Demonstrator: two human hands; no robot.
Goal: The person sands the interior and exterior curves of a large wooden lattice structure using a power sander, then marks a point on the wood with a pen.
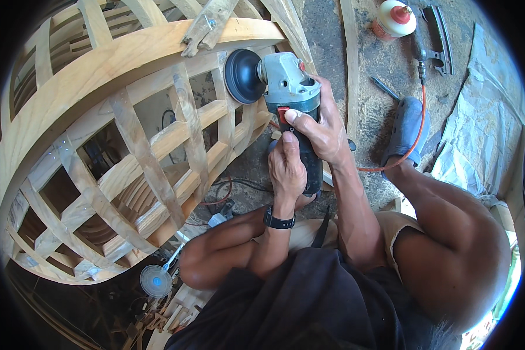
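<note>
Both my hands are closed around an angle grinder [290, 87] with a grey-teal head, a dark body and a red switch. Lower on the body sits my left hand [287, 166], a black watch on its wrist. Closer to the head, my right hand [324, 128] grips the right side, its thumb beside the switch. The grinder's round black pad [243, 76] is at the right end of a curved wooden lattice frame [140, 157], up against its slats. Whether the pad spins or touches the wood, I cannot tell. The pad's working face is hidden.
On the dusty floor at the upper right are a white bottle [395, 22] with a red cap and an air tool [437, 44] with an orange hose [421, 125]. A wooden strip [351, 64], plastic sheeting [481, 116] and a small fan [156, 281] lie around my legs.
</note>
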